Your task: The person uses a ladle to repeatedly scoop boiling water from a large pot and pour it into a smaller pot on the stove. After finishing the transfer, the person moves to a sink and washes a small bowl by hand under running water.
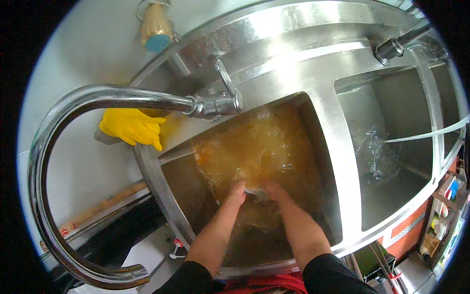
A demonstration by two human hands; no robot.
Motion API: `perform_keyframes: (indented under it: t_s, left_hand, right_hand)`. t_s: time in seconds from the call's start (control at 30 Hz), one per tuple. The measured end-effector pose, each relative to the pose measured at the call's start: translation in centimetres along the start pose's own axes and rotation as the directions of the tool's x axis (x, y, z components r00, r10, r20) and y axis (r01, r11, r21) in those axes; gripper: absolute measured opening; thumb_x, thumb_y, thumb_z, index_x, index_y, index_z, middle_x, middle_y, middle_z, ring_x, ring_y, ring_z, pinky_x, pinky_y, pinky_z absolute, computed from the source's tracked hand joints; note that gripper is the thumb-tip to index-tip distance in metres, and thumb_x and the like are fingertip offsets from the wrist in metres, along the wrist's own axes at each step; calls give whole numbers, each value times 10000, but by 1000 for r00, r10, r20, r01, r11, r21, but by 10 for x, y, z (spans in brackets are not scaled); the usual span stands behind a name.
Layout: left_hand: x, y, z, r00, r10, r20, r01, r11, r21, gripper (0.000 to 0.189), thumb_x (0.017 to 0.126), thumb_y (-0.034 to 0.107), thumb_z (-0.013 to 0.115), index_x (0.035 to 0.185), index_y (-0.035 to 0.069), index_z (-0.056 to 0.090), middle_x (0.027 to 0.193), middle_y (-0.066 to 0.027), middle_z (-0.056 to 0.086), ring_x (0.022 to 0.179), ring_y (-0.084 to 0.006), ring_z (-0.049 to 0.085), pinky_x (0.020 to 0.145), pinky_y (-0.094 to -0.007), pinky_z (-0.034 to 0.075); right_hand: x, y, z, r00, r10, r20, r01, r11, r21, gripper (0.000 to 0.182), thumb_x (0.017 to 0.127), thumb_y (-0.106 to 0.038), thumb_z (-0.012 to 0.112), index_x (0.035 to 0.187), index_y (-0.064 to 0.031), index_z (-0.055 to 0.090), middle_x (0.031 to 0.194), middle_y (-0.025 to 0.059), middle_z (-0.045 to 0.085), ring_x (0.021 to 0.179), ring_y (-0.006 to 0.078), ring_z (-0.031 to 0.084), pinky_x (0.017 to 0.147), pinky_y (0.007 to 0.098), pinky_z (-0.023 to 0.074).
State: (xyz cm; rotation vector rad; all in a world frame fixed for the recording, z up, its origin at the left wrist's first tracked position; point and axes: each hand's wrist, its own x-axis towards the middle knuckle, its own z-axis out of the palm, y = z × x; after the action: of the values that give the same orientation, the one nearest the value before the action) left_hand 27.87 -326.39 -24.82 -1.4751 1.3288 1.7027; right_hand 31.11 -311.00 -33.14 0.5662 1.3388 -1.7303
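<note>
My left hand (239, 192) and my right hand (274, 191) are in cloudy brown water (257, 147) in the left basin of a stainless steel sink (326, 147). Between them shows the pale edge of an object (253, 191), mostly under the surface. My left fingers are curled at its left end. Blurred by the water, my right hand lies at its other end, and its fingers are hidden. Orange residue (202, 156) floats near the basin's left side, where the surface is rippled.
A curved chrome faucet (95, 97) arches over the left side. Beside it lies a yellow rubber glove (132, 126). A bamboo brush (156, 27) hangs on the wall. In the neighbouring basin (400, 198), a pale stream (426, 136) meets splashing water. Loaded shelves (440, 228) stand at right.
</note>
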Motion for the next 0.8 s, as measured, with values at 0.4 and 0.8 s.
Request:
perform_keyframes:
  t_s: [0.4,0.8]
  left_hand:
    - [-49,29,75,999,31,-45,-25,993,113,282,822,285,493,1026,92,476,904,-53,551,731,-201,551,576,-342,438]
    - [-63,89,50,916,-249,316,113,913,391,516,837,500,359,1172,108,338,1084,-100,458,936,-246,496,772,-421,405]
  right_hand:
    - [34,-46,-22,663,-557,-501,114,736,-667,272,811,-269,475,991,-70,518,980,132,525,845,237,510,737,391,388]
    - [-89,-145,10,955,-296,-17,262,871,-416,243,817,-162,527,1003,-6,526,861,94,577,786,177,506,717,313,405]
